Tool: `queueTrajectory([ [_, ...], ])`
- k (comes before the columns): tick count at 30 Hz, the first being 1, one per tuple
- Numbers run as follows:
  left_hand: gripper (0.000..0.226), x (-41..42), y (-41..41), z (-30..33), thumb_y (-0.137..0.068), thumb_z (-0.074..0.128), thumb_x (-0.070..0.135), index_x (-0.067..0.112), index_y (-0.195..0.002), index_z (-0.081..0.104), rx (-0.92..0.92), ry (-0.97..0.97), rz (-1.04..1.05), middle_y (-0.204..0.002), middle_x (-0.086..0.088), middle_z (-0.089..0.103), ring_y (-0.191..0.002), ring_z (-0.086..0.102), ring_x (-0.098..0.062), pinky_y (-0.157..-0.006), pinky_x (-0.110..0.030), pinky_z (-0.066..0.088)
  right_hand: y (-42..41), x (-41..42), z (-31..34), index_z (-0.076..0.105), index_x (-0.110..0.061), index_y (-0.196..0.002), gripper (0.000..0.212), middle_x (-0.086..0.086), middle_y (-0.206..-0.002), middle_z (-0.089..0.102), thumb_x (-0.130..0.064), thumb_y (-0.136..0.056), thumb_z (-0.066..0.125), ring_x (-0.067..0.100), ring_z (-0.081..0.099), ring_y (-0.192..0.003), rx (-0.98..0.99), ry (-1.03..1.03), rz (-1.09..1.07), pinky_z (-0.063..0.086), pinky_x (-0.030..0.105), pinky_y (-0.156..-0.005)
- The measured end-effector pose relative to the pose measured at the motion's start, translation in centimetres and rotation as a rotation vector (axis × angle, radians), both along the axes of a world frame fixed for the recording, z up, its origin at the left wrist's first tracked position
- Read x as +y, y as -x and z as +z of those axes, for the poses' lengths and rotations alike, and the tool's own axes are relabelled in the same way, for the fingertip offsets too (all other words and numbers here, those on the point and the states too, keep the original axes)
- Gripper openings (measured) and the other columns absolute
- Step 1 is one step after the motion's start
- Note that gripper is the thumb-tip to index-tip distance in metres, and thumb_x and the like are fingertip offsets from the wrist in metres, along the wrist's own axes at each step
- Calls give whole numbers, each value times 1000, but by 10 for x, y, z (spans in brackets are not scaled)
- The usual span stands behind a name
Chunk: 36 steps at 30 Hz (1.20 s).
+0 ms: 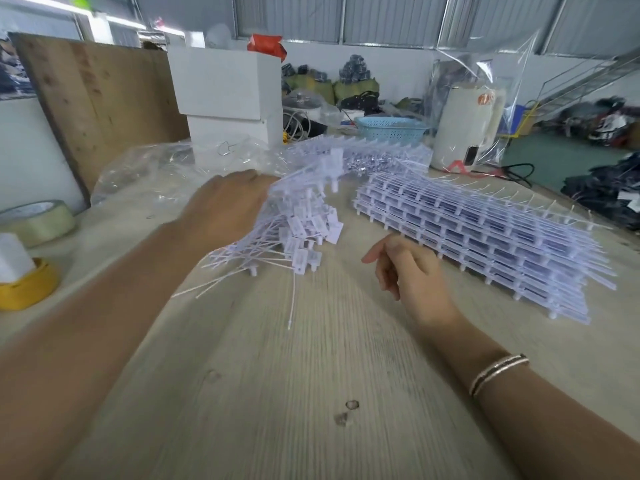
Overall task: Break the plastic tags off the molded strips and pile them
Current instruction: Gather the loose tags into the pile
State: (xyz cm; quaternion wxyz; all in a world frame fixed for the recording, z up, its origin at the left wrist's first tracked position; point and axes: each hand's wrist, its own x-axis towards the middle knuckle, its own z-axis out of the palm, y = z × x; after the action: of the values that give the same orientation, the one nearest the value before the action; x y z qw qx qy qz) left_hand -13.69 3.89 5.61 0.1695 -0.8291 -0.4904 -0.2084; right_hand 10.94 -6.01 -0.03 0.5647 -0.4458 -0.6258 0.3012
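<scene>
Spillage is my main concern: left hand (pixel 228 199) rests flat, fingers straight, against the loose tag pile (pixel 298 230), while right hand (pixel 405 271), loosely curled and empty, hovers between pile and stacked molded strips (pixel 485 237). A shove scatters tags.

No legible text anywhere; print on the white tags (pixel 304 233) and kettle (pixel 465 133) too blurred.

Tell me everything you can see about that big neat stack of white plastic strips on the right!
The stack of strips looks like white molded plastic: many flat layers piled neatly, like a grid, with small pegs along the near edge and thin spikes sticking out the far side. It lies flat on the wooden table, slanting away to the right. The right hand is close beside it; contact is unclear.
</scene>
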Motion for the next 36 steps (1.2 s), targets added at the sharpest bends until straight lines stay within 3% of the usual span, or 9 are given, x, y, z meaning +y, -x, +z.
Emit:
queueTrajectory([
  [3, 52, 14, 23, -31, -99, 40, 22, 26, -148, 25, 254, 189, 49, -122, -8, 48, -108, 47, -26, -90, -37, 37, -1, 3, -2, 65, -17, -72, 39, 0, -52, 49, -24, -92, 32, 10, 40, -49, -38, 8, -8, 34, 17, -47],
  [11, 71, 8, 22, -32, -85, 60, 29, 29, -147, 25, 0, 264, -35, -141, 1, 33, -127, 26, -19, -104, -37, 19, -1, 5, -3, 65, -22, -70, 41, 0, -51, 50, -26, -92, 31, 12, 41, -47, -71, 25, 20, 36, 22, -49],
  [16, 84, -31, -10, -51, -83, 38, 72, 39, -148, -3, 153, 299, -241, -156, 13, -11, -144, 2, -12, -114, -37, 8, -1, 4, -3, 66, -14, -73, 43, -1, -50, 49, -13, -99, 31, 12, 40, -47, -85, 28, 23, 35, 24, -48],
  [21, 78, -15, -3, -69, -92, 32, 58, 41, -137, -29, 188, 181, -189, -157, 4, -17, -145, 0, -19, -116, -37, 3, 0, 5, -5, 66, -13, -74, 42, -3, -47, 49, -13, -100, 33, 8, 40, -44, -135, 44, 29, 35, 21, -48],
  [25, 86, 1, 21, -65, -92, 44, 51, 36, -135, -29, 195, 183, -84, -159, 1, -9, -145, 7, -24, -117, -38, 8, -1, 6, -7, 65, -18, -72, 42, -3, -45, 49, -12, -99, 34, 9, 40, -45, -134, 61, 42, 35, 23, -49],
  [27, 92, -2, 21, -61, -89, 51, 46, 36, -141, -24, 138, 287, -72, -158, 4, -10, -145, 3, -22, -117, -39, 6, -2, 8, -9, 65, -21, -71, 42, -3, -46, 50, -11, -97, 34, 11, 40, -46, -160, 71, 49, 36, 24, -49],
  [30, 83, -21, 3, -52, -81, 56, 35, 30, -148, 7, -12, 376, -206, -154, 9, 5, -142, 5, -14, -113, -31, 6, 0, 10, -11, 65, -25, -71, 40, -3, -48, 53, -11, -95, 37, 10, 44, -46, -260, 111, 40, 39, 22, -50],
  [34, 56, -49, -46, -39, -72, 55, 2, 20, -125, 54, -127, 142, -413, -132, 3, 42, -125, 29, -13, -98, -26, 19, 2, 15, -15, 66, -22, -76, 21, 5, -60, 62, -16, -90, 51, 12, 53, -54, -439, 106, -72, 43, 26, -60],
  [36, 41, -58, -78, -35, -76, 51, -2, 19, -109, 64, -238, 159, -446, -112, 6, 53, -108, 41, -12, -90, -25, 30, -1, 20, -14, 65, -23, -76, 15, -5, -64, 61, -20, -88, 56, 9, 52, -58, -533, 139, -151, 41, 28, -62],
])
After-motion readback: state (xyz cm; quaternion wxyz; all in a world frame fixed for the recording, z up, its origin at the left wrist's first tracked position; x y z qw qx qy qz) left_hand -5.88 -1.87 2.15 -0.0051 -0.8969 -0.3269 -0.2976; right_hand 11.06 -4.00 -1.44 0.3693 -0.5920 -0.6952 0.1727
